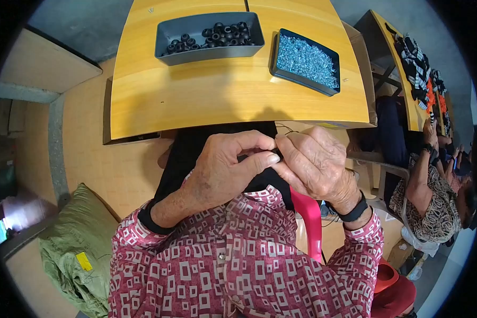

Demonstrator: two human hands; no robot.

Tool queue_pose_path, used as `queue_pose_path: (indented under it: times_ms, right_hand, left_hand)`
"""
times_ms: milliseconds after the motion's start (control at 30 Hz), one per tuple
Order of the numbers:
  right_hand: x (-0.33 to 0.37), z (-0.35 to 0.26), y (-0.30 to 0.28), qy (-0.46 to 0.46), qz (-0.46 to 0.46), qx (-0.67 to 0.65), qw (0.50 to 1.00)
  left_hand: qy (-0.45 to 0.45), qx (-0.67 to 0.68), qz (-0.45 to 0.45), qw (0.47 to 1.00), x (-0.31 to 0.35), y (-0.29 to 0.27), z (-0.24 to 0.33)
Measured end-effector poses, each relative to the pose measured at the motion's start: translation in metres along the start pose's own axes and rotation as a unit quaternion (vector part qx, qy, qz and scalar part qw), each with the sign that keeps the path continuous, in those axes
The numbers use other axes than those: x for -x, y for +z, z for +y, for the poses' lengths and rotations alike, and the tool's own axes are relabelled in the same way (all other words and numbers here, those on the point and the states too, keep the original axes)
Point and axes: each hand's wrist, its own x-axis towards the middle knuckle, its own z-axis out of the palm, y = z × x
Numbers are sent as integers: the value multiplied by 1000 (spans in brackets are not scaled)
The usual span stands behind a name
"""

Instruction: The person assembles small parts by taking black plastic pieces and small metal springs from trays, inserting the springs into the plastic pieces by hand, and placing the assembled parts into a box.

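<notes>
My left hand (222, 164) and my right hand (315, 161) meet over my lap, just short of the table's front edge. Thumbs and fingers of both are pinched together at the tips. A small dark spot shows between them, mostly covered by the fingers, so its kind cannot be made out. On the table beyond stands a grey tray (212, 54) with several round black bead-like pieces (228, 35). To its right, a smaller black tray (274, 66) is filled with tiny, shiny, pale-blue pieces (307, 59).
The yellow table (196, 100) ends just beyond my hands. At left on the floor lies a stuffed green sack (77, 244). A pink curved chair part (308, 222) is beside my lap. At far right, another person (426, 206) sits by a table with striped and orange cloth (416, 69).
</notes>
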Motion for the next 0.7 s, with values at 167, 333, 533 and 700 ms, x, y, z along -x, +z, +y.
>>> queue_pose_path:
  times_ms: [167, 333, 533, 700]
  right_hand:
    - [1, 3, -6, 92, 19, -126, 988]
    - [-1, -1, -6, 159, 38, -197, 967]
    - [8, -5, 3, 384, 102, -446, 802]
    - [7, -9, 9, 375, 114, -474, 789]
  left_hand:
    - [-26, 13, 19, 999, -1, 0, -3]
    - [-40, 34, -3, 999, 0, -3, 1]
    - [-45, 154, 18, 987, -1, -2, 3]
    - [-36, 168, 43, 984, -1, -4, 3]
